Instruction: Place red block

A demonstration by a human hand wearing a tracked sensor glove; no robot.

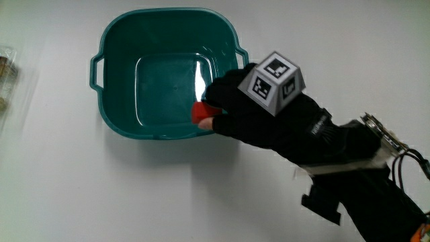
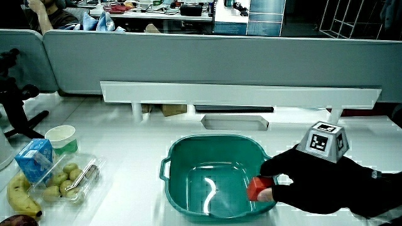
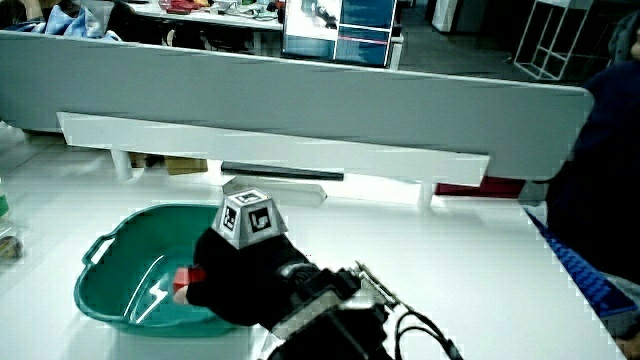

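Observation:
A small red block point(image 1: 201, 111) is pinched in the fingertips of the gloved hand point(image 1: 222, 111). The hand reaches over the rim of a teal plastic basin point(image 1: 117, 50), holding the block just inside the basin's nearer wall. The patterned cube point(image 1: 275, 81) sits on the back of the hand. In both side views the red block point(image 2: 258, 188) point(image 3: 186, 277) shows at the fingertips, over the basin point(image 2: 188, 152) point(image 3: 110, 290), with the hand point(image 2: 270, 182) point(image 3: 205, 275) shut on it. Nothing else shows inside the basin.
Beside the basin in a side view lie a clear tray of small fruit point(image 2: 66, 179), a banana point(image 2: 16, 194), a blue carton point(image 2: 34, 157) and a white cup point(image 2: 61, 135). A low grey partition point(image 2: 207, 56) stands along the table.

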